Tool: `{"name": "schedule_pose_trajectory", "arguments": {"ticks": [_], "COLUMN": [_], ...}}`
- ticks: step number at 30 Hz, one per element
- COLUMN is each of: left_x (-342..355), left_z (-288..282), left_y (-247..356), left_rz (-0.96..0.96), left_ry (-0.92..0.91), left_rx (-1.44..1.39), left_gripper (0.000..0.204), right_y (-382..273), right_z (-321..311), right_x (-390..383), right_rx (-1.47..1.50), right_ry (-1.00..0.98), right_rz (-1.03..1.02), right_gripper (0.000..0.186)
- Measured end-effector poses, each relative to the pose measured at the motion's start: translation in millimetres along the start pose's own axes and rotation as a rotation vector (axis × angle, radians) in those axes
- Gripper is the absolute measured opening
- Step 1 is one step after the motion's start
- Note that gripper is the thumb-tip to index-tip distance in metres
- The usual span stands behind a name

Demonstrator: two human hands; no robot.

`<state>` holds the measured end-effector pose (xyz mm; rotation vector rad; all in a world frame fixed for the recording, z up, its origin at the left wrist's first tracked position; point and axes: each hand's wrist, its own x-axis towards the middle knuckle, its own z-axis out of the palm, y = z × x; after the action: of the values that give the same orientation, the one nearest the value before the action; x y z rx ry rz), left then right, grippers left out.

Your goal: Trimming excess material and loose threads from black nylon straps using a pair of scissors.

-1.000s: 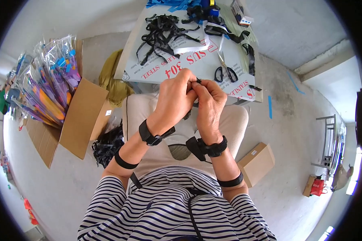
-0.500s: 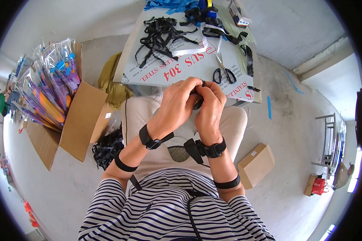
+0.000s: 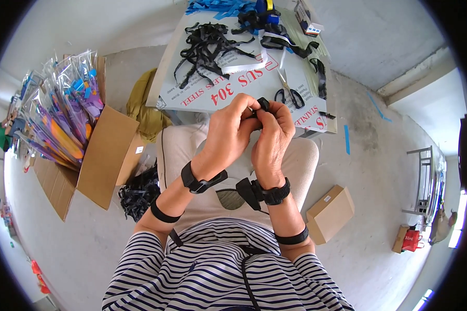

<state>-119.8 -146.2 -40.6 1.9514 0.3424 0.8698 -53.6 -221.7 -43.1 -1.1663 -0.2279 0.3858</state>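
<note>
My left hand (image 3: 228, 132) and my right hand (image 3: 271, 137) meet above my lap at the near edge of the table (image 3: 189, 90), fingertips closed on a small black piece (image 3: 262, 103), probably fabric strip, partly hidden by the fingers. Just beyond them on the table lie black-handled scissors (image 3: 296, 98), a tangled pile of black strips (image 3: 205, 46) and white strips (image 3: 244, 69).
Blue strips (image 3: 213, 6) and a small box (image 3: 308, 20) sit at the table's far end. An open carton (image 3: 106, 166) of colourful bagged items stands left, near black strips (image 3: 137, 197) and olive cloth (image 3: 145, 98). A closed box (image 3: 329, 212) lies right. A person (image 3: 0, 132) works far left.
My hands shifted slightly down and toward me, then rose a little with the fingers repositioned. More of the black piece now shows above my fingertips.
</note>
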Motion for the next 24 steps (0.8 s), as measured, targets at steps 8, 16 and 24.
{"name": "schedule_pose_trajectory", "arguments": {"ticks": [8,16,24], "left_x": [2,8,9], "left_z": [-14,-27,-25], "left_y": [0,-5,-6], "left_rz": [-0.299,-0.383,-0.27], "left_ry": [-0.029,-0.046,0.066], "left_rx": [-0.422,-0.529,-0.389], "left_gripper": [0.014,0.015,0.011], "right_y": [-6,-9,-13], "right_z": [-1,-7,-16], "right_x": [0,0,5], "right_rx": [0.148,0.043,-0.477], "right_ry": [-0.093,-0.191,-0.408], "right_rz": [0.028,-0.086,-0.44], "right_gripper": [0.013,0.016,0.021]}}
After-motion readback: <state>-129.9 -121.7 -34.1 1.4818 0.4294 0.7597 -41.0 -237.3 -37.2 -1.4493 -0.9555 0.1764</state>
